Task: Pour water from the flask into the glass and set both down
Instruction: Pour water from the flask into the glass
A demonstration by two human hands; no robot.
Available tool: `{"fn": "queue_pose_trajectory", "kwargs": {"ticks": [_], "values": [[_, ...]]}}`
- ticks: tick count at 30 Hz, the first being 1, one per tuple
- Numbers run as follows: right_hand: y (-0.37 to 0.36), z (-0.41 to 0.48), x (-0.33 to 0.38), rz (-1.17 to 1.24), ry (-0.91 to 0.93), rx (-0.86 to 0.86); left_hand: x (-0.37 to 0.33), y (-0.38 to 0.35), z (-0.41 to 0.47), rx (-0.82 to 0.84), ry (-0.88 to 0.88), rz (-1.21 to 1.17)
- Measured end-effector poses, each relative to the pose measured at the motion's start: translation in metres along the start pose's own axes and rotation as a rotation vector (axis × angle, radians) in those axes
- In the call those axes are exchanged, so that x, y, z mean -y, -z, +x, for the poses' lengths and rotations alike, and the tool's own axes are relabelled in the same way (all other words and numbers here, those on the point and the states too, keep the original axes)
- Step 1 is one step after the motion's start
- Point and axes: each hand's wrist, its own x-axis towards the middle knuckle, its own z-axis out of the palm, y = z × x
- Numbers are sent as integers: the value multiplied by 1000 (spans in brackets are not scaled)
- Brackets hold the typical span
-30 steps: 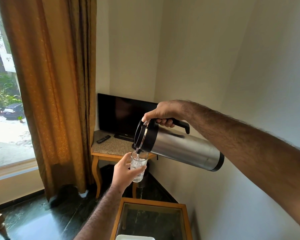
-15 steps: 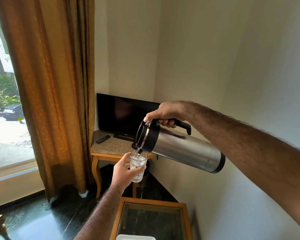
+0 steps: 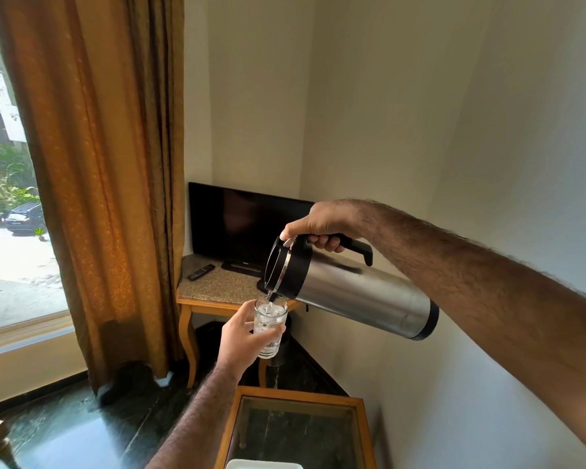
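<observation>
My right hand (image 3: 318, 228) grips the black handle of a steel flask (image 3: 356, 292) with a black top and base. The flask is tipped nearly level, its spout pointing left and down. A thin stream of water runs from the spout into a clear glass (image 3: 269, 324) just below it. My left hand (image 3: 242, 336) is wrapped around the glass and holds it upright in the air. The glass looks mostly full of bubbling water.
A small glass-topped wooden table (image 3: 298, 396) stands directly below, with a white object (image 3: 263, 464) at its near edge. Behind is a corner table (image 3: 217, 289) with a dark TV (image 3: 244, 221) and a remote (image 3: 201, 267). A brown curtain (image 3: 105, 164) hangs left; the wall runs along the right.
The water level in the glass has risen. Both hands and the tilted flask have stayed almost in place while the stream keeps running.
</observation>
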Motion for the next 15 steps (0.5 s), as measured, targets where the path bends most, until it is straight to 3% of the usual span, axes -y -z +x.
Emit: {"fn": "queue_pose_trajectory", "kwargs": {"ticks": [15], "values": [[-4,6,-8,35,1,6,3,2,3,-8,-2,26]]}}
